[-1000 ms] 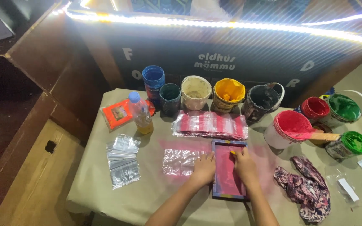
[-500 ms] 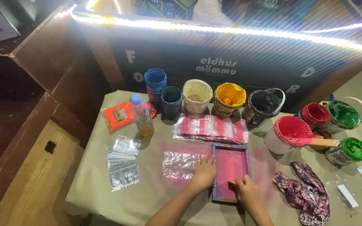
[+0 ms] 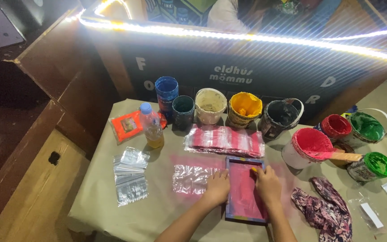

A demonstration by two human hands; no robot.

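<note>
A small rectangular printing screen (image 3: 244,209) with a pink-stained mesh and dark frame lies flat on the paper-covered table (image 3: 99,188). My left hand (image 3: 217,187) presses flat on the frame's left edge. My right hand (image 3: 267,183) rests on the mesh near its top right, fingers closed on a small yellow scraper (image 3: 254,170) that is mostly hidden. A clear plastic bag (image 3: 191,179) lies on a pink-stained patch just left of the screen.
Several paint pots line the back: blue (image 3: 166,92), dark green (image 3: 183,110), cream (image 3: 210,105), yellow (image 3: 245,109), black (image 3: 281,117), red (image 3: 308,147), green (image 3: 377,166). A bottle (image 3: 151,127), stacked printed bags (image 3: 225,140), loose clear bags (image 3: 130,175) and a patterned rag (image 3: 328,210) surround the screen.
My right hand has slid from the screen's lower end back up to its top right. The left hand has stayed on the frame's left edge.
</note>
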